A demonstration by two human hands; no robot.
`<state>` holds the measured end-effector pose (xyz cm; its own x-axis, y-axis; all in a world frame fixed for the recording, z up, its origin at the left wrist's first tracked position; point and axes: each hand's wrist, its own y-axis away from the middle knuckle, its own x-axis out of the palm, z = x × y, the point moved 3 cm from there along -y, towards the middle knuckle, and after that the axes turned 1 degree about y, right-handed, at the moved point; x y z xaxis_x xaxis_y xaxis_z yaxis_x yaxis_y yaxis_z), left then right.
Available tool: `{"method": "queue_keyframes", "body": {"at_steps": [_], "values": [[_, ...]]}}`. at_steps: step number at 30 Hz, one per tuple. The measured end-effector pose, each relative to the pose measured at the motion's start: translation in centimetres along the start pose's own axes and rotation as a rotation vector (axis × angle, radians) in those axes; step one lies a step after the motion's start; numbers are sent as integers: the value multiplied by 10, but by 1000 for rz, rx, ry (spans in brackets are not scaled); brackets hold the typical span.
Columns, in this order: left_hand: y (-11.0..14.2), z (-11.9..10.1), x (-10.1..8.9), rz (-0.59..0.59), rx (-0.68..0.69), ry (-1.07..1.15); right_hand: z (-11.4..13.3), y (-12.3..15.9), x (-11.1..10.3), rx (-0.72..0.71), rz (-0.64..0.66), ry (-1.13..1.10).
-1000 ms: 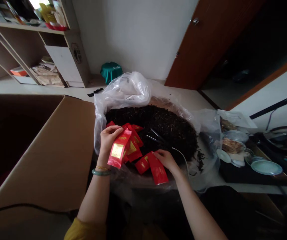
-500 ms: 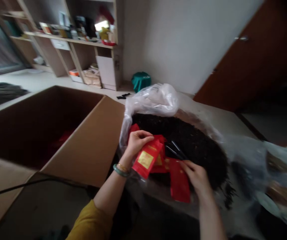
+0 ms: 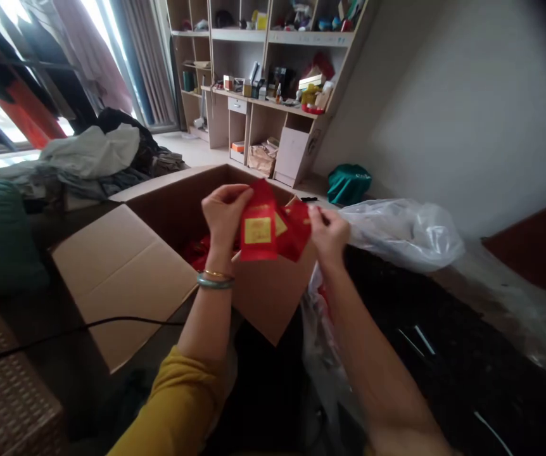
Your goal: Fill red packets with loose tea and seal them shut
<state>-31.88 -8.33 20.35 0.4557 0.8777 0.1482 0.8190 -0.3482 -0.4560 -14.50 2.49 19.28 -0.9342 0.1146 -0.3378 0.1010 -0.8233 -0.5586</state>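
Observation:
My left hand [image 3: 228, 212] pinches the top of a red packet [image 3: 258, 229] with a yellow label, which hangs upright over the flap of the cardboard box [image 3: 277, 288]. Fingers of my right hand [image 3: 329, 234] are closed on more red packets [image 3: 296, 231], partly behind the first one and a little blurred; I cannot tell how many. Inside the box, red packets [image 3: 197, 253] lie in a dark heap. To the right, a clear plastic bag [image 3: 401, 228] surrounds a mass of dark loose leaves [image 3: 382, 304].
Two thin shiny sticks [image 3: 418, 342] lie on the dark leaves. A black cable [image 3: 125, 318] crosses the box's left flap. Behind stand a shelf unit [image 3: 292, 152] and a green-covered bin [image 3: 349, 183]. Piled cloth [image 3: 92, 152] lies at the left, above a woven box [image 3: 11, 380].
My view has turned left toward the box. Both hands have moved from above the leaf bag to above the box flap, carrying red packets.

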Motion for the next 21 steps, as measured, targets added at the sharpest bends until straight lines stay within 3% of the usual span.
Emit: {"method": "queue_keyframes", "body": {"at_steps": [3, 5, 7, 9, 12, 16, 18, 19, 21], "values": [[-35, 22, -36, -168, 44, -240, 9, 4, 81, 243, 173, -221], [-46, 35, -49, -222, 25, -378, 9, 14, 118, 469, 275, -379], [-50, 47, -53, -199, 1, -483, 7, 25, 136, 626, 392, -538], [-47, 54, -47, -144, 21, -563, -1, 34, 132, 637, 460, -610], [-34, 54, -28, -95, 134, -587, -27, 45, 90, 531, 496, -626], [11, 40, 21, 74, 275, -478, -88, 65, -9, 480, 366, -550], [50, 35, 59, 334, 302, -369, -127, 80, -62, 517, 217, -435], [74, 34, 81, 521, 298, -323, -146, 89, -86, 556, 145, -381], [124, 36, 119, 764, 315, -305, -181, 110, -126, 638, 49, -299]]}}
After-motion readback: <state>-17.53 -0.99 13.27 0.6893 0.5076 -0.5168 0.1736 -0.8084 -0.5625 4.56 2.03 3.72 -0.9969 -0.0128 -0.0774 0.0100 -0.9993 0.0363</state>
